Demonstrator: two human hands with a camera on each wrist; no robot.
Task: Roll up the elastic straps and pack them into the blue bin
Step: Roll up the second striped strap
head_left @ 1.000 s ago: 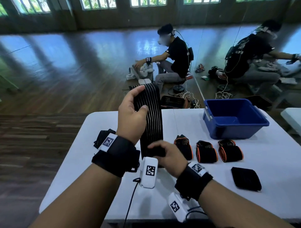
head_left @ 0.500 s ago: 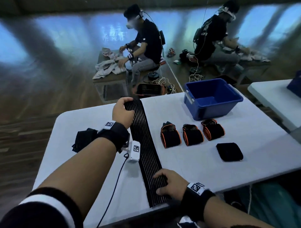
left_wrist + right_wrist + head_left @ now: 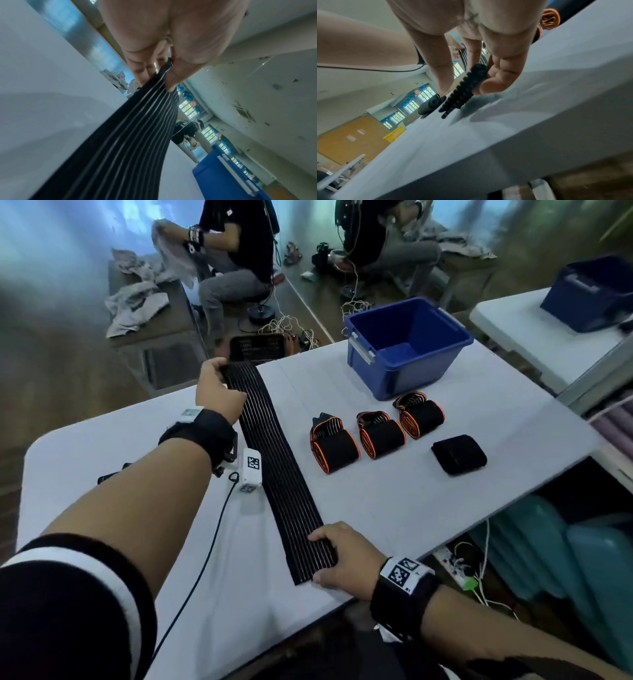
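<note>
A long black elastic strap (image 3: 279,470) with thin pale stripes lies stretched flat along the white table (image 3: 428,508). My left hand (image 3: 219,386) pinches its far end (image 3: 164,75) between thumb and fingers. My right hand (image 3: 337,558) grips its near end (image 3: 462,93) at the table's front edge. The blue bin (image 3: 407,347) stands at the far right of the table, and what shows of its inside holds nothing. Three rolled black straps with orange edges (image 3: 334,445) (image 3: 380,434) (image 3: 419,414) lie in a row before the bin.
A flat black pad (image 3: 459,453) lies right of the rolls. A dark bundle (image 3: 109,474) peeks out left of my left forearm. A second white table with another blue bin (image 3: 592,292) stands at the far right. People sit on the floor beyond.
The strap was held up vertically in front of me; both hands have lowered it and pulled it out flat along the table, left hand to the far end, right hand to the near edge.
</note>
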